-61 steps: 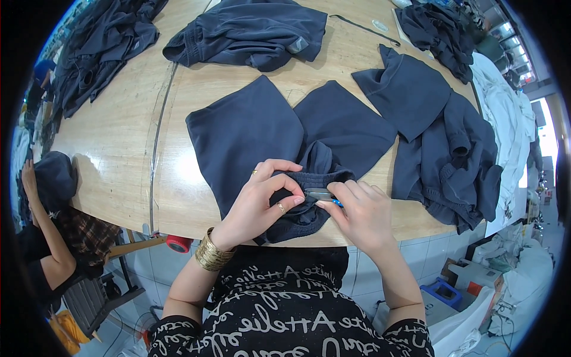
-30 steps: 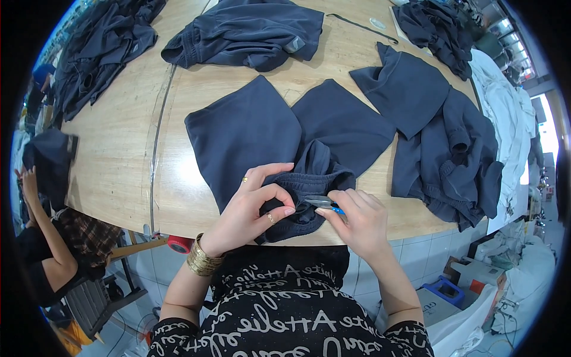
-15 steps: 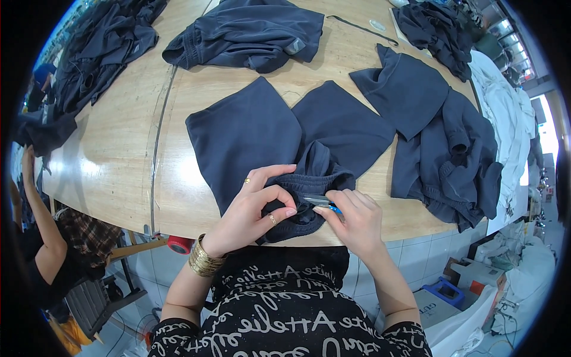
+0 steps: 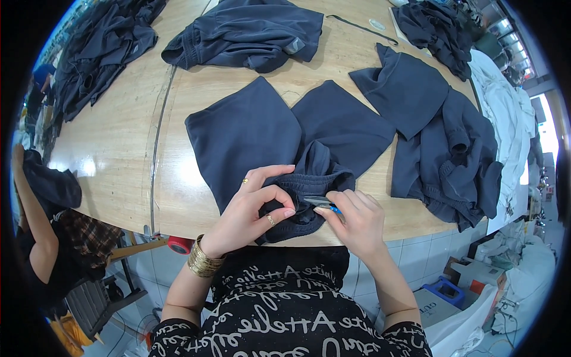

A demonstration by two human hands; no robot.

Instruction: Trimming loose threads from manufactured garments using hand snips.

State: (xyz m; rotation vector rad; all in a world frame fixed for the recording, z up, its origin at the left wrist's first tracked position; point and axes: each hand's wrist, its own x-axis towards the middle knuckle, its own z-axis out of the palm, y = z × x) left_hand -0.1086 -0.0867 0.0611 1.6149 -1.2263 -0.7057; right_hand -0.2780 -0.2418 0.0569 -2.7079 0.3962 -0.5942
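Note:
Dark navy shorts [image 4: 250,134] lie spread before me, legs pointing away and the elastic waistband [image 4: 318,181] near the table's front edge. My left hand [image 4: 253,205] is over the left side of the waistband, thumb and a finger pinched together; what is between them is too small to make out. In my right hand [image 4: 354,217] are small thread snips [image 4: 315,200] with a blue handle. Their metal blades point left into the waistband opening, close to my left fingertips. My right fingers hide most of the handle.
More dark garments lie on the wooden table [image 4: 113,154]: one pair [image 4: 250,35] beyond, a pile [image 4: 446,149] at right, heaps [image 4: 110,44] at far left and far right. A black strip [image 4: 363,30] lies at the back. A co-worker's arm [image 4: 38,208] holds dark cloth at left.
My hands and the snips have barely moved. At the left, the co-worker's dark cloth has shifted downward toward the table edge.

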